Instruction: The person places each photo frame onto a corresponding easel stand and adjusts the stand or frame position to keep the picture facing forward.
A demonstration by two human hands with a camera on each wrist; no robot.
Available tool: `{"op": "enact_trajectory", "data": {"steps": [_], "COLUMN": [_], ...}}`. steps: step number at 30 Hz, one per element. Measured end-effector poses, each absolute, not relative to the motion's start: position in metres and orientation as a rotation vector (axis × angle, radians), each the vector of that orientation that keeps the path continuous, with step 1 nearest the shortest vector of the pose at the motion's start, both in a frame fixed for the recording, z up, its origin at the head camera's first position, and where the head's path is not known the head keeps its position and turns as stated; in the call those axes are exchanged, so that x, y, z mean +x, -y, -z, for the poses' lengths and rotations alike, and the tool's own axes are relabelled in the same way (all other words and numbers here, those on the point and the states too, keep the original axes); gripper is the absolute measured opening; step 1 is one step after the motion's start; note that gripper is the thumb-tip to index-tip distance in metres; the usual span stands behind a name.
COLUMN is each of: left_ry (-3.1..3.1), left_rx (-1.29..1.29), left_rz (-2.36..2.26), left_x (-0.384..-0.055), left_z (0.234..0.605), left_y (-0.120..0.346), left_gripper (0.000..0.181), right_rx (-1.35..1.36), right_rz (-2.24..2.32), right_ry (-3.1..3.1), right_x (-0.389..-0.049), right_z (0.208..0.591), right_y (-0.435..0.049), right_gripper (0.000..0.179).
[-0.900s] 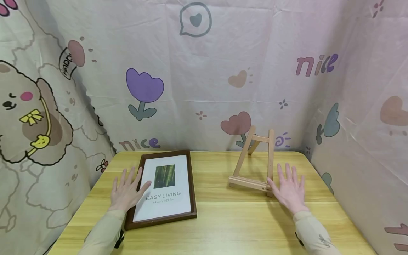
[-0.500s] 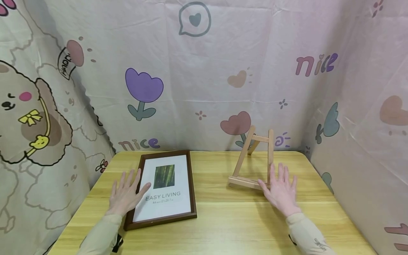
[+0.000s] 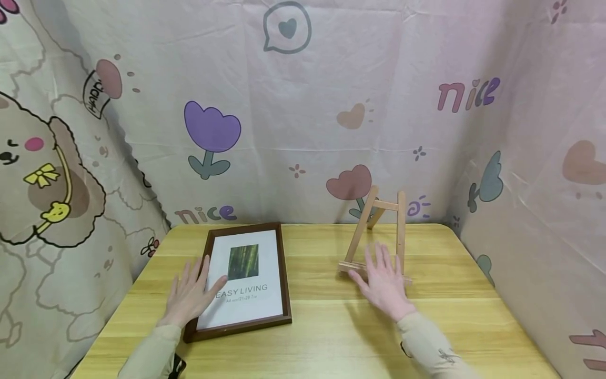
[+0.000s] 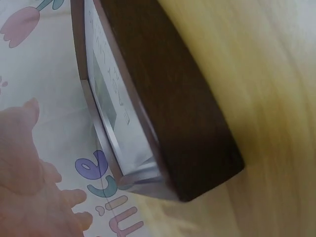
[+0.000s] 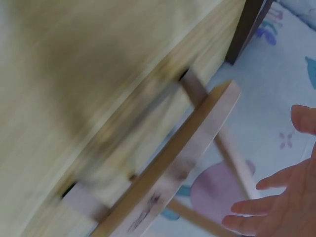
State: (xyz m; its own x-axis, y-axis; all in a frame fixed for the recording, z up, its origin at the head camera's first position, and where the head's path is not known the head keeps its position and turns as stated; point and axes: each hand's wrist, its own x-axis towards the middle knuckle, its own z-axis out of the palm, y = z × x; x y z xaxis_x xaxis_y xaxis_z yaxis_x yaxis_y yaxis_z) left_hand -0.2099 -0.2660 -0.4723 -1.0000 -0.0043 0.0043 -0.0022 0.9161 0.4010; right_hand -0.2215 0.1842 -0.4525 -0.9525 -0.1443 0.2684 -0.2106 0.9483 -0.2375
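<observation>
A picture frame (image 3: 286,295) with a dark brown border and a white "EASY LIVING" insert lies on the table's left side. My left hand (image 3: 191,295), fingers spread, hovers over its left edge; in the left wrist view the hand (image 4: 24,173) is apart from the frame's thick side (image 4: 173,108). A small light-wood easel (image 3: 401,221) stands at the back right. Spread in front of its lower ledge, my right hand (image 3: 384,281) hides part of that ledge. The right wrist view shows the easel's ledge (image 5: 187,148) beside the hand (image 5: 284,197), with a gap between them.
A wooden table (image 3: 312,337) carries both things. Patterned cloth (image 3: 293,105) hangs right behind the table's back edge and along both sides. Between frame and easel runs a stretch of bare tabletop.
My right hand has swept left, from the easel's right side to the front of its ledge. The left hand has shifted only slightly. Frame and easel stay put.
</observation>
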Motion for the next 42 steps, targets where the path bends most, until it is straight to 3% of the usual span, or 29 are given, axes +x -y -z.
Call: {"op": "enact_trajectory", "data": {"steps": [12,21,42], "left_ry": [3.148,3.139,3.078], "left_rx": [0.052,-0.068,-0.344], "left_rz": [0.909,1.028,1.353], "left_x": [-0.211,-0.209,-0.197], "left_z": [0.478,0.487,0.503], "left_y": [0.266,0.271,0.302], "left_gripper": [0.106,0.112,0.143], "right_rx": [0.574,0.729,0.921], "right_rz": [-0.703,-1.111,-1.525], "right_ry": [2.903,3.032,3.13], "right_x": [-0.225,-0.229,-0.249], "right_z": [0.462,0.474,0.497], "right_y": [-0.126,-0.09,-0.056], "right_gripper": [0.08,0.083,0.106]}}
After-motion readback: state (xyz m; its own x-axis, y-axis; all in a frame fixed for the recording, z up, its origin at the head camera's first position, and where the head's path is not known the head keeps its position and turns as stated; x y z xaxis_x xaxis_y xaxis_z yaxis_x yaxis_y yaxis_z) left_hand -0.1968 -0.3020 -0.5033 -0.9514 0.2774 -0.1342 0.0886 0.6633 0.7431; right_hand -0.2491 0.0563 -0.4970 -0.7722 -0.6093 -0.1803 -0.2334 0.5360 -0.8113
